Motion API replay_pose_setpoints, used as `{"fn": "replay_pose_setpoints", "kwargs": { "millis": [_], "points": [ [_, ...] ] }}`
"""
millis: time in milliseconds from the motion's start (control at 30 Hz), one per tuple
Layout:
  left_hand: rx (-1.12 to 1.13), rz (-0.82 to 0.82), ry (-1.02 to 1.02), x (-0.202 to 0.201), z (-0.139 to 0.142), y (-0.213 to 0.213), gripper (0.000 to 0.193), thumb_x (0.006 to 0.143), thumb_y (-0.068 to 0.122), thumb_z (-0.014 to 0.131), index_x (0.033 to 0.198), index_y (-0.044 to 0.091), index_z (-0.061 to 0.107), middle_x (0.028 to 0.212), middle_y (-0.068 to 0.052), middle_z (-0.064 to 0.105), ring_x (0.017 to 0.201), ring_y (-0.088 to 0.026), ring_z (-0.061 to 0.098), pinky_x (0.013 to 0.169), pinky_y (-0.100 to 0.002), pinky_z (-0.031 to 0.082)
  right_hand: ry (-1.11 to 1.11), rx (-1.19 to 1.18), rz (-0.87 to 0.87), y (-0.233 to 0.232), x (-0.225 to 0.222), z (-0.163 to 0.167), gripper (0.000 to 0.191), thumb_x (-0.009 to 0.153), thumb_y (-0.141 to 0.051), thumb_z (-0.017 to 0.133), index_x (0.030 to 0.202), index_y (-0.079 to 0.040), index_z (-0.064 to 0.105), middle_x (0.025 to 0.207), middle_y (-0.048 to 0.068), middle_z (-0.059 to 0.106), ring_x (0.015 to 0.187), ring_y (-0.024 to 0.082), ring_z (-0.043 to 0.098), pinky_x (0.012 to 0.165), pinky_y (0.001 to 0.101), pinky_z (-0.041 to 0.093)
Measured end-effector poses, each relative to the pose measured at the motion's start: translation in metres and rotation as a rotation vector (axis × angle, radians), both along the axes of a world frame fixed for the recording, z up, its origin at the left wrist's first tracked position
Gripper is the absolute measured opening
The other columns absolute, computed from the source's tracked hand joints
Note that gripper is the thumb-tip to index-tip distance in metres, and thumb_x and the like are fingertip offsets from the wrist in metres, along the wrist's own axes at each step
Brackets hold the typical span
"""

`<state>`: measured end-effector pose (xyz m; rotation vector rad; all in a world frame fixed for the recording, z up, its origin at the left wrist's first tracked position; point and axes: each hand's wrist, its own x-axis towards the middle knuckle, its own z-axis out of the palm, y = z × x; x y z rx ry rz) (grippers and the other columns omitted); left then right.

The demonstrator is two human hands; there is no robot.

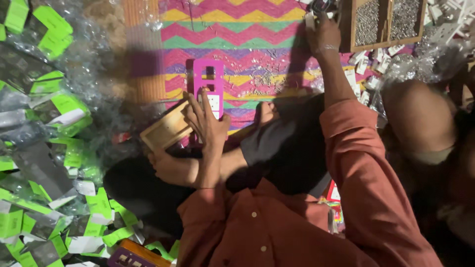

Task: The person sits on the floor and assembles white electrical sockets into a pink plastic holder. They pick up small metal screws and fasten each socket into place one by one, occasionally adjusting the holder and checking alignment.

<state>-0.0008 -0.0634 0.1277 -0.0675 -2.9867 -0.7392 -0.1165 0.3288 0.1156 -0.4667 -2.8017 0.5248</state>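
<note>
Pink plastic is what the left hand (208, 123) is pressing on: a flat pink plate (208, 89) with cut-out windows and a small white part seated in it, lying on the zigzag mat (247, 44). The fingers are lying spread across the plate's lower end, not closed round anything. Just left of the plate, a shallow wooden tray (166, 129) is sitting tilted, touching the hand's heel. Well to the right of the plate, the right hand (324, 34) is reaching up beside a wooden box (388, 22) of small grey pieces; its fingers are curled over something dark and white, though whether they are actually clamping it cannot be told.

Judging from this, the plate could be sliding on the mat since only fingertips are steadying it, and the tilted tray could tip if nudged. With both arms stretched apart, the small white part might be popping loose.

Much is dim: the pieces scattered right of the plate are blurring together, the right fingertips are cut by the frame edge, and green-and-white packets (54, 113) left of the plate are half buried in clear wrap.
</note>
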Motion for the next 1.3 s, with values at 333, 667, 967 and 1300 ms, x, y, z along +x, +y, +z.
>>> {"fn": "replay_pose_setpoints", "kwargs": {
  "millis": [333,667,967,1300],
  "points": [
    [0.008,0.019,-0.063,-0.007,0.010,0.008,0.106,0.062,0.025,0.087,0.156,0.020,0.037,0.157,-0.011,0.038,0.136,-0.039,0.041,0.108,-0.064,0.033,0.040,-0.538,0.051,-0.027,-0.005,0.007,0.019,0.091,-0.016,0.083,0.102,-0.001,0.079,0.084,0.008,0.074,0.068,0.017,0.070,0.062,0.0335,0.054],
    [0.100,-0.076,-0.020,0.005,0.003,0.005,0.105,0.063,0.019,0.086,0.156,0.019,0.037,0.161,-0.009,0.034,0.137,-0.037,0.042,0.104,-0.061,0.037,-0.151,-1.084,0.381,-0.150,0.081,0.013,0.016,0.096,-0.007,0.079,0.111,-0.001,0.077,0.089,0.000,0.073,0.076,0.006,0.064,0.068,0.0232,0.052],
    [0.126,-0.182,0.037,0.016,-0.011,0.000,0.102,0.064,0.022,0.089,0.154,0.021,0.041,0.163,-0.015,0.032,0.137,-0.039,0.042,0.104,-0.062,0.040,-0.138,-1.027,0.472,-0.198,0.091,0.009,0.025,0.087,-0.009,0.083,0.105,0.000,0.069,0.086,-0.002,0.071,0.078,0.004,0.066,0.070,0.0221,0.054],
    [0.355,-0.129,0.169,0.013,-0.018,-0.009,0.094,0.069,0.020,0.086,0.151,0.012,0.042,0.162,-0.020,0.034,0.141,-0.045,0.045,0.116,-0.055,0.039,-0.050,-0.478,0.340,-0.114,0.069,-0.002,0.007,0.093,-0.007,0.074,0.097,-0.002,0.074,0.086,0.010,0.075,0.076,0.020,0.075,0.069,0.0322,0.059]
  ]
}}
